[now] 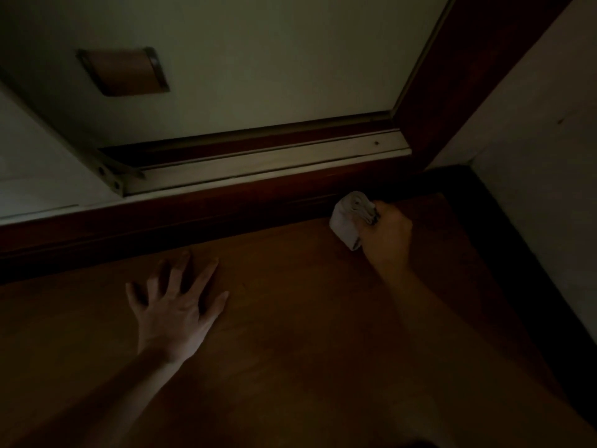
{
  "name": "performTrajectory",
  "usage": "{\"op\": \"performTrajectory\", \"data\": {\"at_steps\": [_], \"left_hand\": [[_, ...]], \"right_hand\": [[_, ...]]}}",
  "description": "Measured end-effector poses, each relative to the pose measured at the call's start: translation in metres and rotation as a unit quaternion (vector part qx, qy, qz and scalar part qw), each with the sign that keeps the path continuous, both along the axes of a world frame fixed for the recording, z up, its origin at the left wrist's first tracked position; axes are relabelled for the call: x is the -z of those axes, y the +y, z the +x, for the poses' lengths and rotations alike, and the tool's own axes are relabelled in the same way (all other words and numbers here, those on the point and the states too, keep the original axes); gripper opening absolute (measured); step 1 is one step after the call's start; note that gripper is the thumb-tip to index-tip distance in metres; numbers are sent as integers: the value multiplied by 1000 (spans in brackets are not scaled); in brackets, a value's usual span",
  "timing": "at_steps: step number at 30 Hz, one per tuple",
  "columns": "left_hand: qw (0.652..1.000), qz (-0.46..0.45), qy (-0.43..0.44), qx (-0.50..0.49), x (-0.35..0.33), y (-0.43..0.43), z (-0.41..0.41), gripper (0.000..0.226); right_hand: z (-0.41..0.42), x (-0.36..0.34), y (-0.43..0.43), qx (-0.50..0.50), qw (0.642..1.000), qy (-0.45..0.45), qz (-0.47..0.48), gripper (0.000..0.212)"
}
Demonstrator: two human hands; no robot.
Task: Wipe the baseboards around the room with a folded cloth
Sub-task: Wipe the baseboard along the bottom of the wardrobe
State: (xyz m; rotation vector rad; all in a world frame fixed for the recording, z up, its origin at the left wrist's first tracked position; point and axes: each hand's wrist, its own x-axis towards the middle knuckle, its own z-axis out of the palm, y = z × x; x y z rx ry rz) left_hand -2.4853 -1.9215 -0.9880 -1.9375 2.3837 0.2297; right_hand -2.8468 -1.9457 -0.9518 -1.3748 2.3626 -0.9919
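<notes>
- Count: two hands, one cloth (347, 218), two baseboard runs meeting in a corner at 1 o'clock.
- Left hand (174, 305): 8 o'clock of centre; flat on the wood floor (290, 334); fingers spread, pointing to 12 o'clock; holds nothing.
- Right hand (386, 236): 2 o'clock of centre; fingers curled round the cloth.
- Cloth: pale, bunched in folds; long axis roughly 12 to 6 o'clock; far end against the foot of the baseboard (193, 218) below the door track (258, 163); light dim, contact uncertain.
</notes>
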Motion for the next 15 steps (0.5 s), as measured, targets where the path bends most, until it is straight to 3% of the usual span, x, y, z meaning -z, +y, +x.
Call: {"op": "performTrajectory", "data": {"at_steps": [4, 9, 15], "left_hand": [[1000, -5, -7, -4, 1, 0, 0, 69], [1000, -3, -4, -18, 3, 0, -1, 70], [1000, -7, -5, -8, 2, -1, 0, 67]], "right_hand": [[-3, -3, 2, 45, 999, 0, -14, 18], [22, 0, -2, -28, 999, -19, 1, 15], [-13, 1, -2, 30, 999, -10, 17, 22]]}}
